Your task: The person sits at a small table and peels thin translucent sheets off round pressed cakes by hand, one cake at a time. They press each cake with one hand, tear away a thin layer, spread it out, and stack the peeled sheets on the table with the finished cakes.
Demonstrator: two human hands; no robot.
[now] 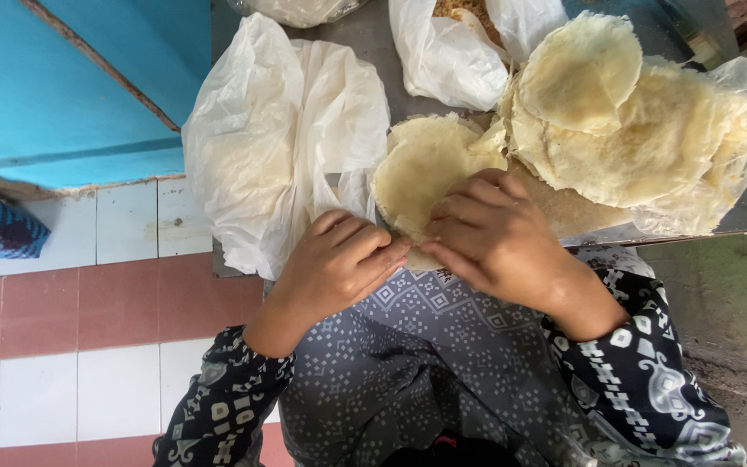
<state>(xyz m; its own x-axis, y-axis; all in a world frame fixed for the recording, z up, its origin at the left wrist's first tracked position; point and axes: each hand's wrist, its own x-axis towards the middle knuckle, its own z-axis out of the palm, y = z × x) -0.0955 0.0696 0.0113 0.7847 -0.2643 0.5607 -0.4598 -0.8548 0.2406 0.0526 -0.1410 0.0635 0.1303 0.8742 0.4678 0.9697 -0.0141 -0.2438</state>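
Head view shows your left hand [332, 264] and right hand [493, 238] at the near edge of the counter [373, 39], fingers curled shut on one thin flatbread [425, 164], its near rim just turned up. Folding looks barely begun; the stack of flatbreads [641, 130] beside it lies unfolded.

Floor [88, 346] was tiled in white and dull-red bands, grout lines dirty. Upper left stood a bright blue wall [88, 78] with a worn, chipped lower edge and a diagonal seam. Grey metal table [373, 39] ran across the top, its front edge visible at right. Right of it the ground [728, 303] was bare greyish concrete, rough. Light was soft daylight, no hard shadows.
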